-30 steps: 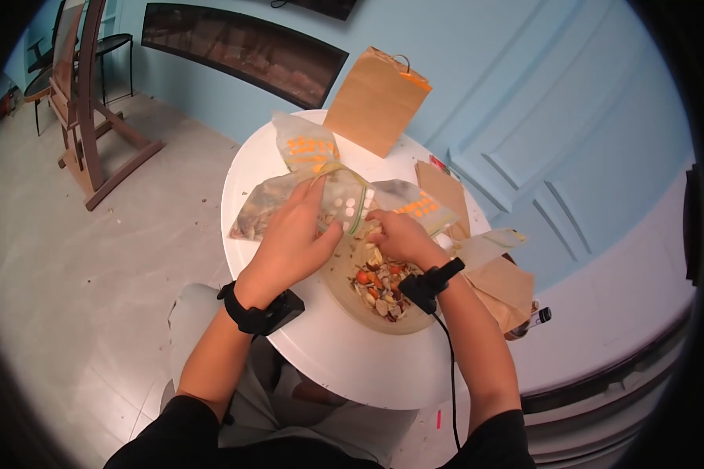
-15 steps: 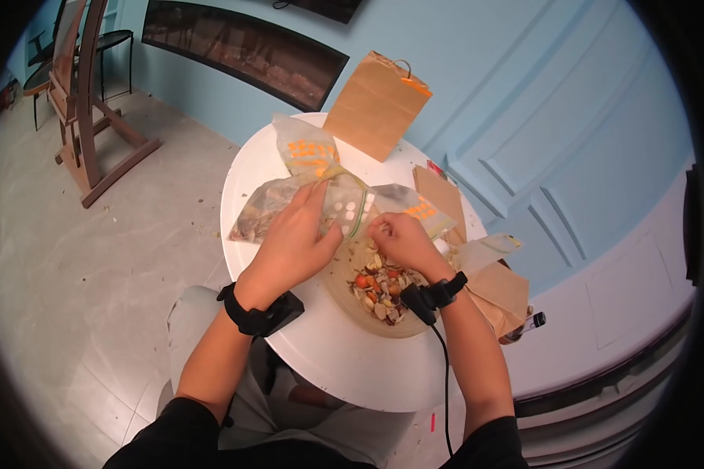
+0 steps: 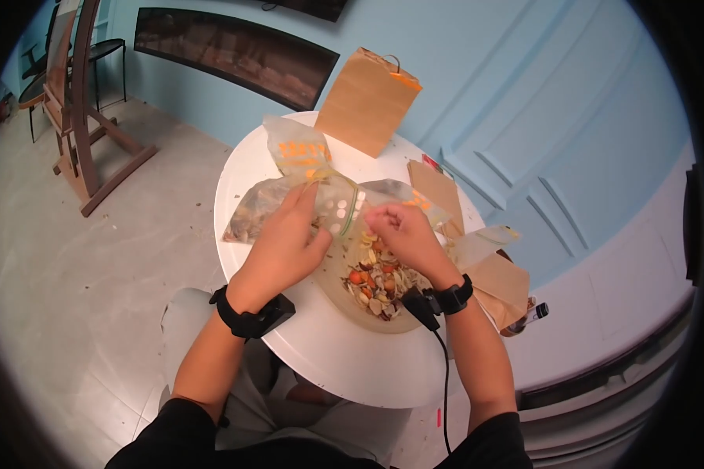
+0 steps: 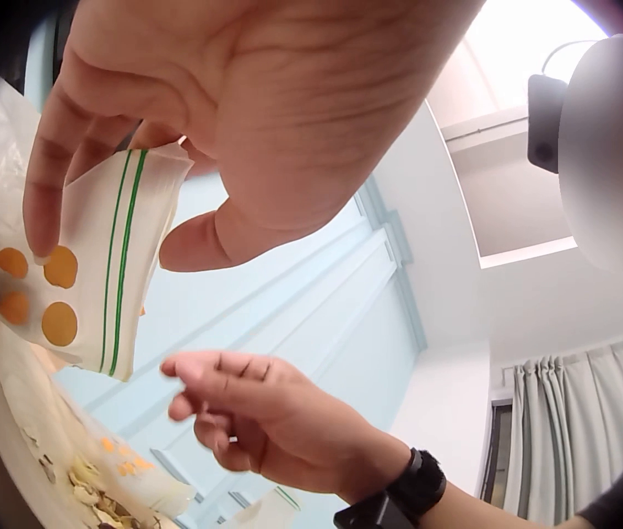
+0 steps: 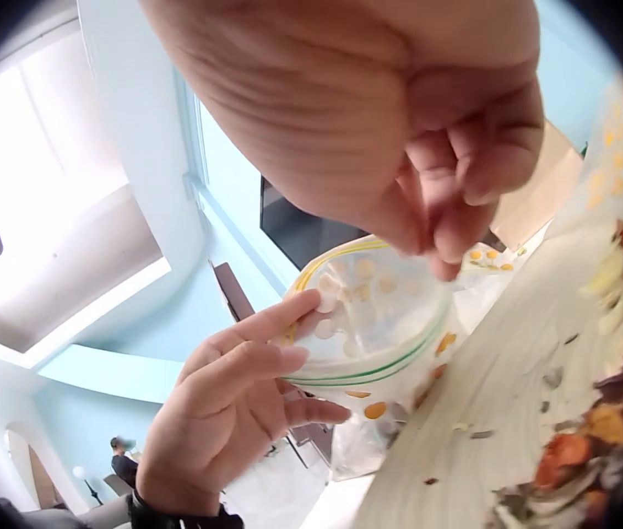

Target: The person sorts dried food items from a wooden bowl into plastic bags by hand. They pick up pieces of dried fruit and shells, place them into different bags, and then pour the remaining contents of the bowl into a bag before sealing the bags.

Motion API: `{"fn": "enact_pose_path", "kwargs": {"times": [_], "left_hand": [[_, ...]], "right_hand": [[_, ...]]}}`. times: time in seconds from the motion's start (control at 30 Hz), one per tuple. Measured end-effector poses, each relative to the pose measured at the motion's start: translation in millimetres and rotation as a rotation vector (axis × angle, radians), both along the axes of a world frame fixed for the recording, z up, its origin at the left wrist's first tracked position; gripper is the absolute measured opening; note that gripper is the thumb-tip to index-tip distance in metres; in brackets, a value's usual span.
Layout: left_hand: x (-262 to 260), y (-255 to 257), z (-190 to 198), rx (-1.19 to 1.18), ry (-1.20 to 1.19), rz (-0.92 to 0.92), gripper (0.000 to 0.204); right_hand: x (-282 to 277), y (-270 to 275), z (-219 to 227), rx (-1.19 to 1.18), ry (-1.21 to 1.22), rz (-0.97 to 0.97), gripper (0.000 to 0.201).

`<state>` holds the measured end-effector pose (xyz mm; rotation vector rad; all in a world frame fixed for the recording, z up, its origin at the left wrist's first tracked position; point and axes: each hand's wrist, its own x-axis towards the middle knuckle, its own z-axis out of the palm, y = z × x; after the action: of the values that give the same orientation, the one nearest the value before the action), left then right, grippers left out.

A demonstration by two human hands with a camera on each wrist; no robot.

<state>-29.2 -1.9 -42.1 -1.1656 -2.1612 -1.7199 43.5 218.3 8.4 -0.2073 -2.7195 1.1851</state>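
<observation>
Plainly, the largest item is one round white table (image 3: 332, 363); with the bowl as the clock's centre in the head view, the rest falls around it. One wide tan bowl (image 3: 330, 270) holds a heap of mixed dried pieces (image 3: 382, 283), orange-red, pale and brown, too many to count. One standing paper bag (image 3: 368, 102) with a looped handle is at 12 o'clock, its contents hidden.

Clear plastic bags number at least four. The zip bag (image 3: 340, 207) in use lies toward 10 o'clock, its mouth gaping beside the bowl, with one green-striped edge and rows of dots. Brownish pieces show through plastic at its left; whether that is the same bag I cannot tell. The other three (image 3: 297, 148) sit at 11, at 1 and between 2 and 3.

Two flat brown packets (image 3: 502, 289) lie near 1 and 3 o'clock. Two hands follow: the left hand (image 3: 284, 244) grips the zip bag's edge between its fingers; the right hand (image 3: 408, 234), toward 1, has its fingers curled near the mouth, and whether they pinch anything cannot be told. Smallest, one black-capped bottle (image 3: 536, 313) rests past 3.
</observation>
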Motion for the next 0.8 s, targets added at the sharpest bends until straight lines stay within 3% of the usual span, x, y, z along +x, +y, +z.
{"fn": "enact_pose_path", "kwargs": {"times": [0.17,0.27,0.37,0.67,0.77,0.8], "left_hand": [[-3,1,-2,-0.011,0.032,0.021,0.064],[-2,3,-3,-0.034,0.039,0.035,0.064],[-2,3,-4,-0.04,0.047,0.038,0.063],[1,-6,-2,-0.033,0.045,0.018,0.063],[0,-6,-3,-0.033,0.048,0.023,0.063],[0,-7,-3,-0.034,0.049,0.025,0.063]], "right_hand": [[33,25,-11,0.488,-0.345,0.097,0.032],[46,34,-30,0.6,-0.299,0.113,0.03],[44,43,-30,0.561,-0.359,0.16,0.03],[34,32,-23,0.418,-0.466,0.057,0.023],[34,41,-32,-0.047,-0.263,0.009,0.022],[35,44,-30,-0.14,-0.299,-0.043,0.021]]}}
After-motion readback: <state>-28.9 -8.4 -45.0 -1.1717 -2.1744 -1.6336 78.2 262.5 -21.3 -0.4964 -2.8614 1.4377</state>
